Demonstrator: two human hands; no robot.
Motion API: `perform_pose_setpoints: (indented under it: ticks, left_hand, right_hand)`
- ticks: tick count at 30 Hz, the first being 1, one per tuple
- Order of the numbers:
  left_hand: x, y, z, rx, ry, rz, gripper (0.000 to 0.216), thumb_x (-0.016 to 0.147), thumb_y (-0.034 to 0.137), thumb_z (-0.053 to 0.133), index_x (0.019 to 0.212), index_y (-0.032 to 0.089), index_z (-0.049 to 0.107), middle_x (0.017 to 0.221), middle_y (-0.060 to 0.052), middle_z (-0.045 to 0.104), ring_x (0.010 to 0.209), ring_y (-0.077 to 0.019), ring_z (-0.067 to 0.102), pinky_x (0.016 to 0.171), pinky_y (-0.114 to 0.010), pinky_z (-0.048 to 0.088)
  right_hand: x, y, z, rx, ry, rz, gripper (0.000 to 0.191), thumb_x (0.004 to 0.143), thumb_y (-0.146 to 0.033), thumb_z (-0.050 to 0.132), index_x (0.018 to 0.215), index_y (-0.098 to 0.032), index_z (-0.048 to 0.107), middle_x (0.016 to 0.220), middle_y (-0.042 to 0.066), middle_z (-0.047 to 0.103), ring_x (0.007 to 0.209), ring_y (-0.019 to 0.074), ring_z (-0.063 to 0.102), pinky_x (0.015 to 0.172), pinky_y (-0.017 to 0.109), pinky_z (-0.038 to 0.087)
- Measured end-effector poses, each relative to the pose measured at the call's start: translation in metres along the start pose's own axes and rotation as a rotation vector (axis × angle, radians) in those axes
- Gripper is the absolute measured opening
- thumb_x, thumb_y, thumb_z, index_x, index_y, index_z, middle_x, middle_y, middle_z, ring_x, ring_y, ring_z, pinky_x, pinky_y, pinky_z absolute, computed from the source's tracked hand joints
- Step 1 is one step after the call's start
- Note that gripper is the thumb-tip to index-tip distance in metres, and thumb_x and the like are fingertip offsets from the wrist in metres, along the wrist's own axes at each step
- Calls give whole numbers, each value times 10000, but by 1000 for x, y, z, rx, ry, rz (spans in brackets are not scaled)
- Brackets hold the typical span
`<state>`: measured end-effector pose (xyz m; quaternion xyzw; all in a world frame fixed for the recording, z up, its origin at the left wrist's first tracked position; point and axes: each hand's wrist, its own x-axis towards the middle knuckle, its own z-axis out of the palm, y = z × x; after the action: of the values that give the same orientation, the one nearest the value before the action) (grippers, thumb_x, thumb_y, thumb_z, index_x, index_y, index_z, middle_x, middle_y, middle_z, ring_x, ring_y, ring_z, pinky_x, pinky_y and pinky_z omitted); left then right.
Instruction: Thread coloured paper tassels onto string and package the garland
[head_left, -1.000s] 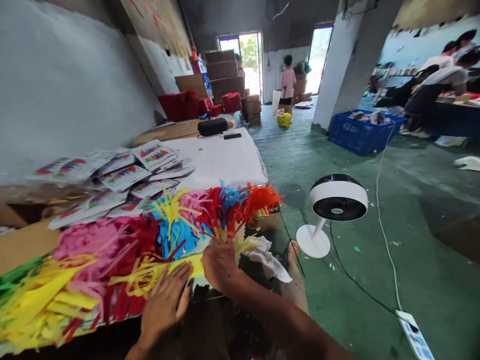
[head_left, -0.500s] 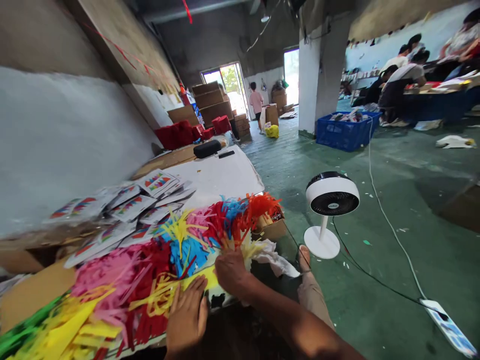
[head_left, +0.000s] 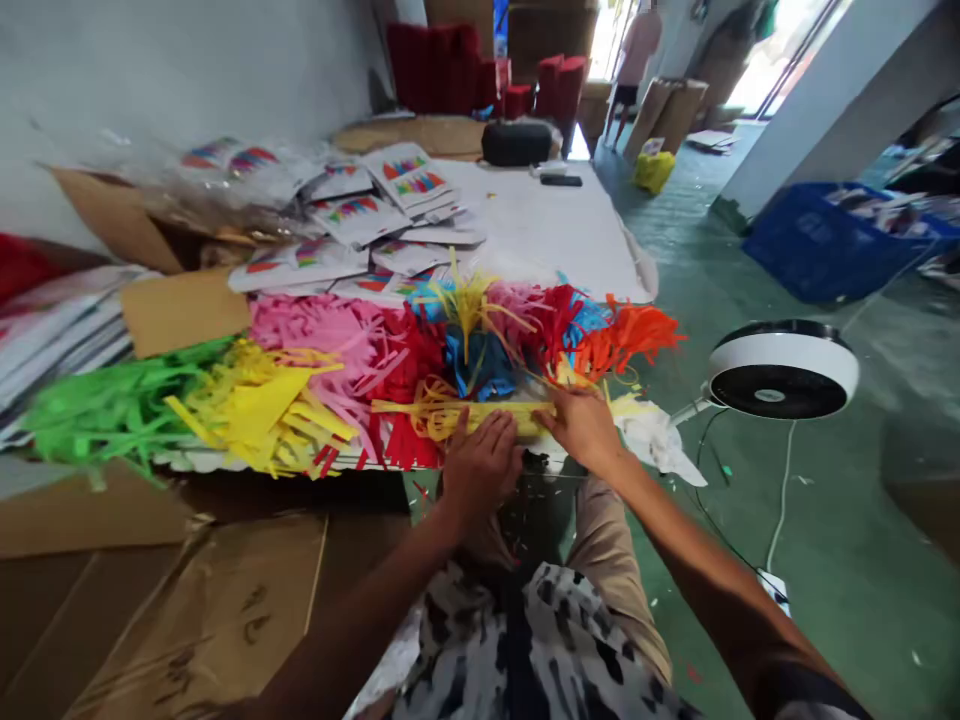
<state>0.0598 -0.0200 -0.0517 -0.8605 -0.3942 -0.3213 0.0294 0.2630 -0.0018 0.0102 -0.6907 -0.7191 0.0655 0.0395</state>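
Note:
At the front edge of the table lies a strip of yellow tissue paper (head_left: 531, 418) with cut, looped fringe at its left end. My left hand (head_left: 482, 462) rests on it, fingers stretched out and flat. Around the strip's right end the fingers of my right hand (head_left: 589, 428) are closed; its fingertips are partly hidden. Behind my hands lie fringed paper bundles: blue (head_left: 480, 362), red (head_left: 411, 365), pink (head_left: 330, 335) and orange (head_left: 630, 338). Farther left are a yellow fringe bundle (head_left: 262, 405) and a green one (head_left: 124, 400).
Printed packets in clear bags (head_left: 356, 215) are piled behind the bundles. A black case (head_left: 516, 143) and a phone (head_left: 561, 181) lie on the white tabletop (head_left: 547, 235). A white fan (head_left: 784, 365) stands at right, a blue crate (head_left: 817, 245) beyond. Cardboard (head_left: 225, 610) lies at lower left.
The view has swung left and down, so the table, my lap and both forearms show more. My left hand still lies on the yellow paper and my right hand is still at its right end.

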Motion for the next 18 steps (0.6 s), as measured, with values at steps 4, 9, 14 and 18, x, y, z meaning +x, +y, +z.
perform_pose_setpoints:
  ticks: [4, 9, 14, 18]
  left_hand:
    - [-2, -1, -4, -11, -25, -7, 442, 1031, 253, 584, 1469, 196, 604, 1443, -89, 706, 1390, -239, 631, 1381, -522, 49]
    - [-1, -1, -11, -25, -92, -14, 455, 1045, 303, 590, 1497, 252, 597, 1514, -82, 652, 1442, -235, 585, 1383, -504, -32]
    - [-1, -3, -14, -45, -152, -21, 440, 1049, 327, 590, 1487, 285, 607, 1554, -79, 614, 1468, -261, 559, 1362, -585, -95]
    - [2, -1, -17, -67, -186, -30, 442, 1055, 323, 583, 1495, 295, 600, 1563, -87, 601, 1463, -287, 564, 1338, -653, -114]
  right_hand:
    - [1, 2, -3, -49, -3, 10, 307, 1045, -427, 552, 1113, -181, 722, 1006, 154, 791, 1078, 320, 708, 919, 411, 409]
    - [-4, 17, -9, -69, -13, 64, 233, 1014, -377, 588, 1056, -191, 721, 957, 119, 791, 1029, 324, 702, 859, 415, 394]
    - [-29, 26, -22, -4, 258, -57, 375, 952, -250, 591, 1317, -231, 674, 1393, 113, 718, 1293, 344, 602, 1001, 489, 383]
    - [-47, 8, -16, 63, 384, -282, 403, 969, -232, 592, 1359, -275, 680, 1497, 76, 664, 1341, 309, 594, 1178, 547, 284]
